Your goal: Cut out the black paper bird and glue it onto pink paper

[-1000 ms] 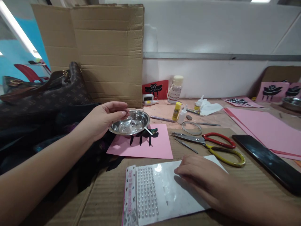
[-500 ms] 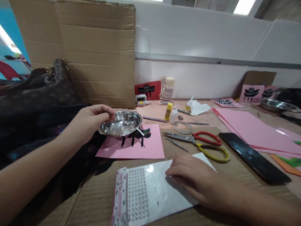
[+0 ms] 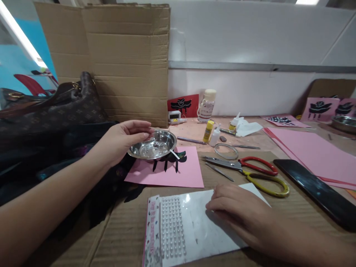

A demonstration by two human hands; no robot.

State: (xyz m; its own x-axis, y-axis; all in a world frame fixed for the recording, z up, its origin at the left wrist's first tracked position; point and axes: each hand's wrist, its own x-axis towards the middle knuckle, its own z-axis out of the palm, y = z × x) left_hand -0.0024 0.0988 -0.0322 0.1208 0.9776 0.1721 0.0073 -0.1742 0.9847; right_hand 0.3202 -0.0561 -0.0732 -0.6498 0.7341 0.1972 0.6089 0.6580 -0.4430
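Observation:
My left hand [image 3: 125,141] hovers at the left rim of a shiny metal dish [image 3: 155,146], thumb and fingertips close together; anything between them is too small to see. Small bits lie in the dish, and a white strip [image 3: 174,154] juts over its right rim. Under the dish is a pink card [image 3: 178,178] with a black cut-out shape [image 3: 166,158]. My right hand [image 3: 233,207] rests with curled fingers on a white sheet [image 3: 200,230] bearing rows of pearl stickers [image 3: 172,226]; what its fingers hold, if anything, is hidden.
Scissors [image 3: 239,165], a pointed tool [image 3: 219,172] and a black phone [image 3: 314,191] lie to the right. Behind stand a glue stick [image 3: 208,131], a white bottle [image 3: 215,136] and a jar [image 3: 207,105]. Pink sheets [image 3: 311,152] are at right, a brown bag [image 3: 63,107] at left.
The view has turned slightly left, so things appear farther right. My left hand has shifted slightly at the dish's rim; my right hand stays on the sheet.

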